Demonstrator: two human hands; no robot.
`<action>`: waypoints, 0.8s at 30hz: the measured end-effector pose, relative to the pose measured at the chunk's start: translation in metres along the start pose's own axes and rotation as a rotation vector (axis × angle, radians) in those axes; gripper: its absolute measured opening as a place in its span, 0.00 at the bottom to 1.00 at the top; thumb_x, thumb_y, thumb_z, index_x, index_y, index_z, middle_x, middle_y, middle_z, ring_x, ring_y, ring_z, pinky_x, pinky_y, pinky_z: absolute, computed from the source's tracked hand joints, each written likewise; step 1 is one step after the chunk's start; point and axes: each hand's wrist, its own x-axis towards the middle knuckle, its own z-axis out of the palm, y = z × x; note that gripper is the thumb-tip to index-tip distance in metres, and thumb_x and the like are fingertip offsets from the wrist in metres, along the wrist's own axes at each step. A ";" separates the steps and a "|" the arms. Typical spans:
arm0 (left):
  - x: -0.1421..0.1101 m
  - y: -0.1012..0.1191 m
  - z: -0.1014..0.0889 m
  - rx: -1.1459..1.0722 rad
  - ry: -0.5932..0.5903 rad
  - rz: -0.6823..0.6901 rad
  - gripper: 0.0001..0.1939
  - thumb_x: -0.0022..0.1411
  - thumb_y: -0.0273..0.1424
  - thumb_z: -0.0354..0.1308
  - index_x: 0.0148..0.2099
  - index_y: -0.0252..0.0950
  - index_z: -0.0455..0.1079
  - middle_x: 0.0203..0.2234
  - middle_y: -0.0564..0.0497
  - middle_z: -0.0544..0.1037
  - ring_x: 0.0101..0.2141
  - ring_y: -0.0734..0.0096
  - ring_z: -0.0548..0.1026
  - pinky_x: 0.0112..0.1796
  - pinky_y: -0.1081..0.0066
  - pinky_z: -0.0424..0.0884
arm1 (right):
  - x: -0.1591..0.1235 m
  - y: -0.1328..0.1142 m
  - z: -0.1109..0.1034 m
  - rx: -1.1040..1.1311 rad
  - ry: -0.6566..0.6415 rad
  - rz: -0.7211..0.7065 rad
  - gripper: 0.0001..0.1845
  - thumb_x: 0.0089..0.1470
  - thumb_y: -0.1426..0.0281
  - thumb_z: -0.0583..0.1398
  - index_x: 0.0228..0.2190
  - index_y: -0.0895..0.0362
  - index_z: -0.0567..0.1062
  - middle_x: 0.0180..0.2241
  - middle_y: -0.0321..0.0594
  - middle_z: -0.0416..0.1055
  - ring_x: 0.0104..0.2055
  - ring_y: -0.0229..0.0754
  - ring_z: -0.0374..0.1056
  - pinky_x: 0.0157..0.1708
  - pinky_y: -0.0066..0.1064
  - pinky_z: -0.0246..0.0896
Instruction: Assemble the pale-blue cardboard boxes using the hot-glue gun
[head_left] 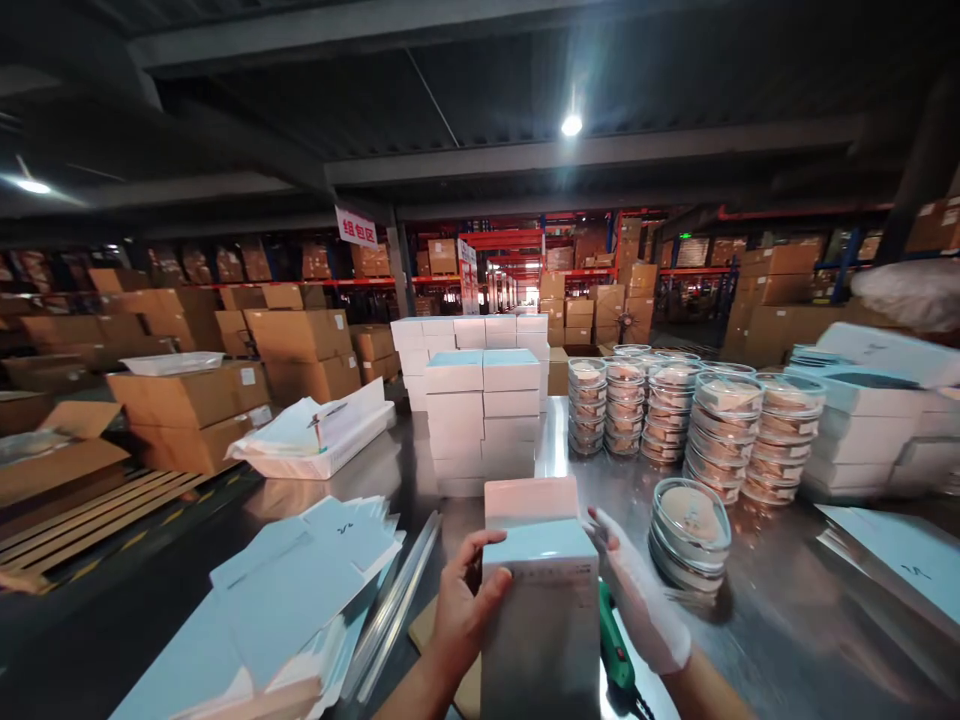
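A white box (pixel 540 620) stands in front of me on the metal table, its end flap (pixel 531 500) raised at the far side. My left hand (pixel 469 595) is bare and grips the box's left edge, thumb on the near face and fingers at the top. My right hand (pixel 641 590), in a white glove with bare fingertips, lies along the box's right side with its fingers stretched out. Whether its palm presses on the box, I cannot tell. Below it lies a green corded tool (pixel 616 645), partly hidden by the box and hand.
Stacked white boxes (pixel 455 425) stand ahead. Right of them are stacks of clear round containers (pixel 721 430), with a shorter stack (pixel 688 535) nearer. Flat white sheets (pixel 300 590) lie left, beside clear strips (pixel 401 600). A white tray (pixel 330 455) holds papers. More white boxes (pixel 855 430) stand right.
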 end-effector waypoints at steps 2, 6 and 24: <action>0.000 -0.006 0.001 -0.001 -0.034 0.029 0.26 0.55 0.51 0.74 0.48 0.40 0.78 0.43 0.47 0.82 0.42 0.57 0.81 0.42 0.67 0.75 | -0.003 -0.020 0.019 -0.071 -0.124 -0.075 0.39 0.53 0.41 0.67 0.57 0.53 0.73 0.59 0.52 0.76 0.62 0.60 0.70 0.66 0.53 0.60; 0.003 -0.016 -0.003 -0.050 -0.030 0.141 0.20 0.59 0.48 0.73 0.45 0.42 0.75 0.59 0.44 0.76 0.58 0.50 0.76 0.54 0.61 0.73 | -0.014 -0.023 0.025 -0.259 -0.207 -0.082 0.43 0.48 0.46 0.71 0.59 0.55 0.71 0.60 0.57 0.73 0.62 0.63 0.70 0.63 0.56 0.65; 0.030 0.082 -0.002 1.030 -0.768 0.563 0.34 0.59 0.33 0.73 0.66 0.49 0.70 0.58 0.42 0.80 0.50 0.44 0.81 0.49 0.51 0.77 | -0.021 -0.019 -0.020 -0.958 -0.299 -0.734 0.43 0.71 0.49 0.52 0.75 0.55 0.46 0.73 0.57 0.56 0.74 0.52 0.57 0.68 0.46 0.63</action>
